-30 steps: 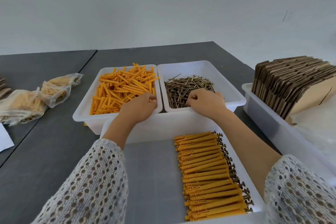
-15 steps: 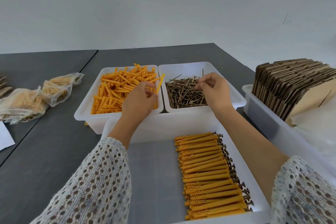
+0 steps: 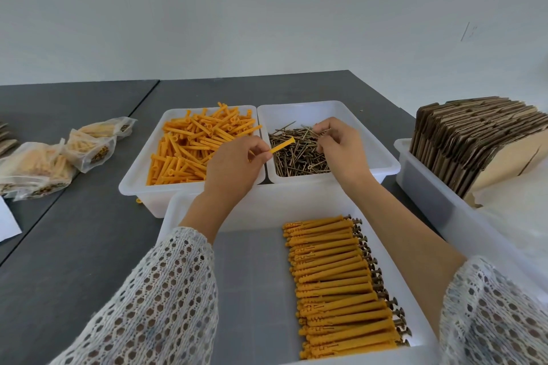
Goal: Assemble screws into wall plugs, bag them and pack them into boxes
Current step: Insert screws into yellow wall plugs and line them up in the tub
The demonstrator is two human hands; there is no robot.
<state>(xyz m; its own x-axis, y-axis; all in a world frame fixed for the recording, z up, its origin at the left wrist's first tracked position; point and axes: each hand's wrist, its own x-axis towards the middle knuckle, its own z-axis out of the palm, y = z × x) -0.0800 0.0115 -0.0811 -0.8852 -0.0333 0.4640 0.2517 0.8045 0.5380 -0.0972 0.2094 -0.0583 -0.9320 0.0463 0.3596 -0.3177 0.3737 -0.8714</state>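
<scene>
A: We log the left hand [image 3: 234,166] pinching one orange wall plug [image 3: 282,145], its tip pointing right over the tray of screws [image 3: 299,151].

B: We see the right hand [image 3: 338,145] with fingers curled, pinching a screw above that tray; the screw itself is hard to pick out from the pile.

A: Loose plugs fill the left tray [image 3: 192,148]. Assembled plugs with screws [image 3: 335,281] lie in a row in the near tray [image 3: 189,204].

B: Filled bags [image 3: 44,169] sit far left, flat cartons [image 3: 474,139] at right.

Bright, even light, soft shadows, wide-angle bending at edges.
</scene>
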